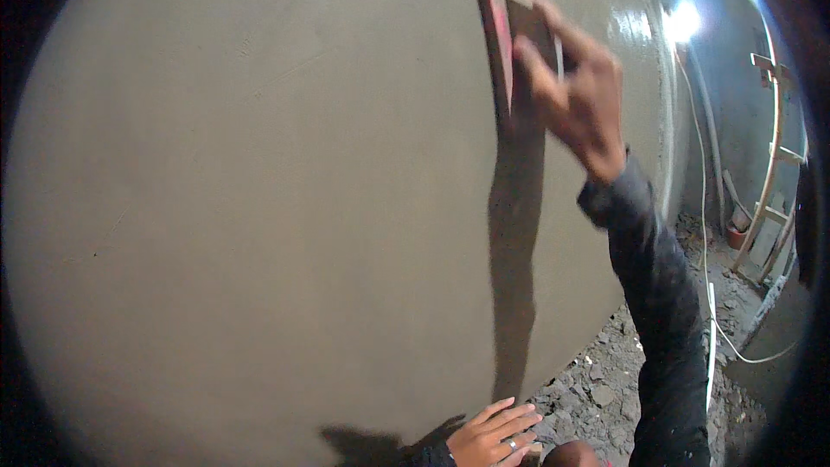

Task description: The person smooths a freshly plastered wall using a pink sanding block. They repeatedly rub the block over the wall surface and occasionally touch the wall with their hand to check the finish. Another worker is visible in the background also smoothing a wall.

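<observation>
A smooth, grey-brown plastered wall (303, 173) takes up most of the view. High on its right part, my right hand (584, 99) grips a plastering float (494, 39) with a reddish edge. The float is set upright, its flat side toward the wall; whether it touches all along cannot be told. Motion slightly blurs that hand. From the float a long dark shadow runs down the plaster. At the bottom, my left hand (494, 438), with a ring on one finger, has its fingers stretched out and holds nothing visible. It is close to the wall's lower part.
Broken rubble (596, 380) covers the ground along the wall's foot. On the right, a bright lamp (683, 22) shines near the wall's edge, and a pale cable (703, 173) hangs down. Further right stand a wooden ladder (772, 156) and a reddish bucket (736, 235).
</observation>
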### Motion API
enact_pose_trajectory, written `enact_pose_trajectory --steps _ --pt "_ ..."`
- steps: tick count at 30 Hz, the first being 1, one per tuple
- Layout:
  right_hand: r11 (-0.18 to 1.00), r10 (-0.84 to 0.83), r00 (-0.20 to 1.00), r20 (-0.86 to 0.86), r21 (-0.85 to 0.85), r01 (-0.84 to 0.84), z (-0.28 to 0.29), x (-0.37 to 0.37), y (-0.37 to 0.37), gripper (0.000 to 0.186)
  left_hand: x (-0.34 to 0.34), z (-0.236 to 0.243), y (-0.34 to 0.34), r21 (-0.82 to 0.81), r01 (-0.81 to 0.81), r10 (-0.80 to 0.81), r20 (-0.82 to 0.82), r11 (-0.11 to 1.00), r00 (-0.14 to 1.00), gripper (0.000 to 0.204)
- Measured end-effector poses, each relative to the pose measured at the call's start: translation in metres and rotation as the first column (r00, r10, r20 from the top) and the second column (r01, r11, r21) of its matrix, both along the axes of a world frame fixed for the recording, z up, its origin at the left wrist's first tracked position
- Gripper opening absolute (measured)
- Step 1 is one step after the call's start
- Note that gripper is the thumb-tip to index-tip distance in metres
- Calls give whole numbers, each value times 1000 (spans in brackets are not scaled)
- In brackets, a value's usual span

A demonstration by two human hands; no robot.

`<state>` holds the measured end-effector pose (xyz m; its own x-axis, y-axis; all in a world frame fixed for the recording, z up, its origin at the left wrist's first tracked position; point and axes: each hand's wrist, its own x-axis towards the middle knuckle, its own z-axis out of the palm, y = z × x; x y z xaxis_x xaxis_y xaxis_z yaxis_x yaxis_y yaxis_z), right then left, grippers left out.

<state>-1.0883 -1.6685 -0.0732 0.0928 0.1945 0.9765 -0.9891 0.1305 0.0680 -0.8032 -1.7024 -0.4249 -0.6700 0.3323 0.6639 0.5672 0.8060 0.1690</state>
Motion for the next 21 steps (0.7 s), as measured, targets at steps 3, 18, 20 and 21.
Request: enact_pose_trajectory --steps 3,18,20,21 --pt "965 254 967 23 -73 -251 -7 17 12 52 12 -41 6 37 29 -31 50 999 998 28" --pt "993 59 988 -142 109 -44 -11 61 -6 59 13 -50 7 -59 71 -77 -95 996 992 20" --pt "987 115 990 -86 122 -104 -13 66 12 58 13 -50 9 -39 81 -84 -89 996 992 21" --pt "979 163 985 -48 128 -156 -13 71 14 58 18 -55 7 -26 64 -65 -77 998 995 22"
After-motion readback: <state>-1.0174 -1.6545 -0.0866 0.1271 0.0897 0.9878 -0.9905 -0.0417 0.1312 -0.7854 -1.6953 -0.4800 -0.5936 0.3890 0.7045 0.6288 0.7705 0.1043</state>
